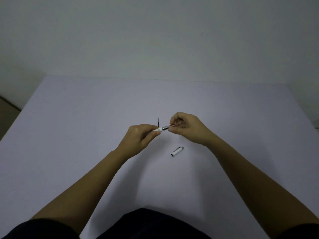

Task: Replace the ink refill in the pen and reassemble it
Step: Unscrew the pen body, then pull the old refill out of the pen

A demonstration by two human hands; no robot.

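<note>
My left hand (pixel 140 137) grips the white pen barrel (pixel 158 129), which points right and slightly up above the table. My right hand (pixel 185 128) pinches the clear grip section (pixel 165 127) at the barrel's end, with a thin reddish refill tip (pixel 173 125) showing between its fingers. A dark refill (pixel 158 121) lies on the table just behind my hands, partly hidden by them. The white pen cap (pixel 177 151) with a grey end lies on the table in front of my right hand.
The pale table (pixel 86 118) stretches wide around my hands, its far edge against a plain wall (pixel 155 40). Dark clothing (pixel 146 225) fills the bottom of the view.
</note>
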